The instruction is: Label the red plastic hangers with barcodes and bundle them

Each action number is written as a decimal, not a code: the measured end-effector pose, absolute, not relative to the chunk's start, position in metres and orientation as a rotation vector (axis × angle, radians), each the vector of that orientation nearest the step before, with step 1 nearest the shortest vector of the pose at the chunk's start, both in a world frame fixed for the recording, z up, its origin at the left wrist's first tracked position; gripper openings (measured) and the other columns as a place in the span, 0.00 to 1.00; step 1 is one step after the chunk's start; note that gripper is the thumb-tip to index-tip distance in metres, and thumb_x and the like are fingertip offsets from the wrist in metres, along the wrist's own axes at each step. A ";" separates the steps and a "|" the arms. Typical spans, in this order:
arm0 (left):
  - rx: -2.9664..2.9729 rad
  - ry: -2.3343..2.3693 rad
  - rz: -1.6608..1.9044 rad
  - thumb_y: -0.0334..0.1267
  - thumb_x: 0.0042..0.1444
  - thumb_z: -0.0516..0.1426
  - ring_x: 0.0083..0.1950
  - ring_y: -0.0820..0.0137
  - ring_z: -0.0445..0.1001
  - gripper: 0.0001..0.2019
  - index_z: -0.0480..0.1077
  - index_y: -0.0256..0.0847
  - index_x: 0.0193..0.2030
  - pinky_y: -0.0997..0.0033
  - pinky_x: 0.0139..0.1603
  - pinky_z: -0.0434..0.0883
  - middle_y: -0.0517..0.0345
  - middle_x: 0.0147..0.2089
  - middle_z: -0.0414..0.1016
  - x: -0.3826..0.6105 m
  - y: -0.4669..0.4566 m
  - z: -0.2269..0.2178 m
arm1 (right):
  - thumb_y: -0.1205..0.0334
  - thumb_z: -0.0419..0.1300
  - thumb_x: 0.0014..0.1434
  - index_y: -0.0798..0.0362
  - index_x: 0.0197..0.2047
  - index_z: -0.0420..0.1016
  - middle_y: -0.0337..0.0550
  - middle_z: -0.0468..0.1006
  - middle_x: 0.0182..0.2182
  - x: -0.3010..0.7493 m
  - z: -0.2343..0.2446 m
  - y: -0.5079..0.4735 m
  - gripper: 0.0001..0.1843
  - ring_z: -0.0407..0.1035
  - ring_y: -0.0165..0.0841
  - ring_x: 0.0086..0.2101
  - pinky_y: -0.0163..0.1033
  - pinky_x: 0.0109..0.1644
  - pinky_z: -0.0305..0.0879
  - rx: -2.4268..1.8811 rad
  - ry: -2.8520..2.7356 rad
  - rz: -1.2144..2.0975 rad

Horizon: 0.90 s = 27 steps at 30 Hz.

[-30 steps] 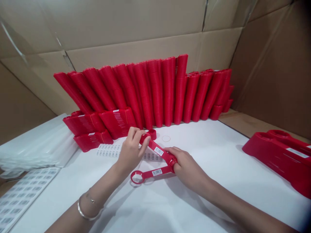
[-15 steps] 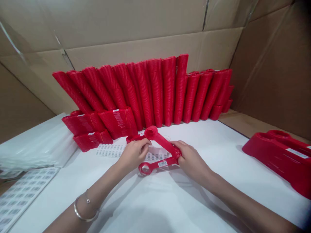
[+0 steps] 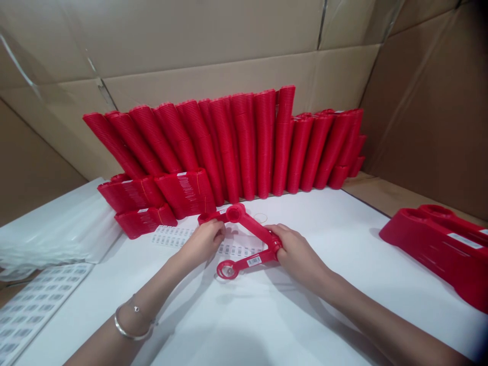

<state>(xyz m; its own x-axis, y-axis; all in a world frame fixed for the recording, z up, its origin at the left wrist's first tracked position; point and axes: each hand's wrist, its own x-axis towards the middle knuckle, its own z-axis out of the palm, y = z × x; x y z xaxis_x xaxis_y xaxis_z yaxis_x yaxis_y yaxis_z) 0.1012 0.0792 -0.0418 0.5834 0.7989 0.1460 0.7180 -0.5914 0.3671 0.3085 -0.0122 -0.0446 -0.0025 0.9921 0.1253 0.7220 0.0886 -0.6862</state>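
Note:
My right hand [image 3: 297,254] grips the joined ends of red plastic pieces with ring-shaped heads. One piece [image 3: 244,264] with a white barcode label points left toward me, its ring on the white table. Another piece [image 3: 251,223] slants up to a round head. My left hand [image 3: 204,241] pinches a further red piece [image 3: 209,217] beside that head. A sheet of barcode stickers [image 3: 171,236] lies under my hands.
Tall leaning stacks of red pieces [image 3: 229,142] line the cardboard wall. Labelled bundles [image 3: 152,195] lie at the left in front of them. Another red stack [image 3: 438,244] lies at the right. Clear plastic bags [image 3: 57,229] and more sticker sheets [image 3: 34,305] sit far left.
The pieces were lifted and swung together toward the stacks. My left hand moved from the upper piece's ring to a third red piece beside it. The lower piece shifted right.

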 end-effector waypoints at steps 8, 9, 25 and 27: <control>2.125 0.831 0.526 0.36 0.53 0.52 0.34 0.73 0.67 0.05 0.58 0.41 0.36 0.74 0.32 0.65 0.60 0.34 0.66 0.110 0.053 -0.006 | 0.79 0.44 0.42 0.53 0.38 0.69 0.43 0.71 0.36 0.306 -0.045 -0.011 0.23 0.65 0.33 0.35 0.36 0.36 0.57 -1.723 -1.765 0.573; 2.099 0.824 0.617 0.36 0.54 0.53 0.33 0.74 0.66 0.05 0.58 0.40 0.34 0.75 0.32 0.65 0.61 0.33 0.65 0.116 0.047 -0.006 | 0.78 0.44 0.43 0.52 0.37 0.69 0.43 0.71 0.35 0.305 -0.045 -0.012 0.22 0.65 0.33 0.34 0.35 0.35 0.57 -1.711 -1.765 0.583; 2.238 1.024 0.859 0.35 0.56 0.51 0.31 0.74 0.65 0.04 0.60 0.40 0.31 0.73 0.33 0.63 0.63 0.29 0.66 0.141 0.029 -0.023 | 0.77 0.44 0.45 0.51 0.38 0.68 0.42 0.69 0.34 0.294 -0.041 -0.024 0.20 0.64 0.32 0.33 0.35 0.34 0.56 -1.654 -1.796 0.654; 2.253 1.051 0.868 0.35 0.56 0.51 0.32 0.73 0.65 0.03 0.60 0.40 0.31 0.73 0.33 0.63 0.63 0.30 0.66 0.141 0.027 -0.023 | 0.77 0.44 0.46 0.51 0.38 0.68 0.42 0.69 0.33 0.294 -0.040 -0.025 0.21 0.63 0.32 0.32 0.35 0.34 0.56 -1.655 -1.797 0.670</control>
<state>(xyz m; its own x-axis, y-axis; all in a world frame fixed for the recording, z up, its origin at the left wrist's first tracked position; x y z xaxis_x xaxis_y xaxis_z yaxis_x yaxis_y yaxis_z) 0.1415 0.0273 -0.0232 0.4980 0.8001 0.3345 0.4791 -0.5754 0.6629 0.2935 -0.0255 -0.0397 -0.0434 0.9949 0.0909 0.6925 0.0956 -0.7151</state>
